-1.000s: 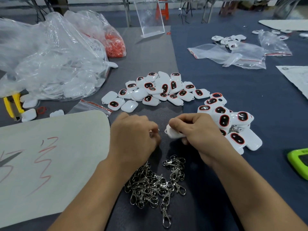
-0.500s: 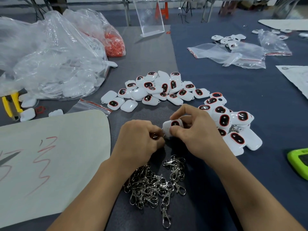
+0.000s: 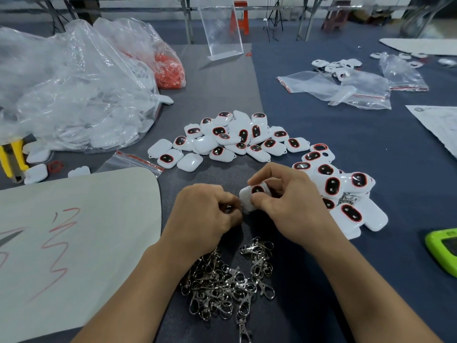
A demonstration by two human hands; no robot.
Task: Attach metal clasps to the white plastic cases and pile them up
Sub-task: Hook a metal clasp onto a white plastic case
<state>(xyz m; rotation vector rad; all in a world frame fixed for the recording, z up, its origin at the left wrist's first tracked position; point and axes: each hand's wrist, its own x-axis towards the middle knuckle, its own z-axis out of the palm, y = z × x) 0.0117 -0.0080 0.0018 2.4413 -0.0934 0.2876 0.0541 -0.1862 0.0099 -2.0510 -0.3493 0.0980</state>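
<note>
Fig.: clasp-fitting step. R hand [image 3: 289, 206] grips one white case [image 3: 249, 194] at centre, fingers curled round it, dark window up. L hand [image 3: 207, 214] pinches a clasp [image 3: 228, 207] at the case's left end. Best done w/ case held steady, loop end toward clasp. Vs. 1 s ago: case turned window-up; loose clasps [image 3: 222, 280] near & finished pile [image 3: 346, 191] right unmoved.
</note>
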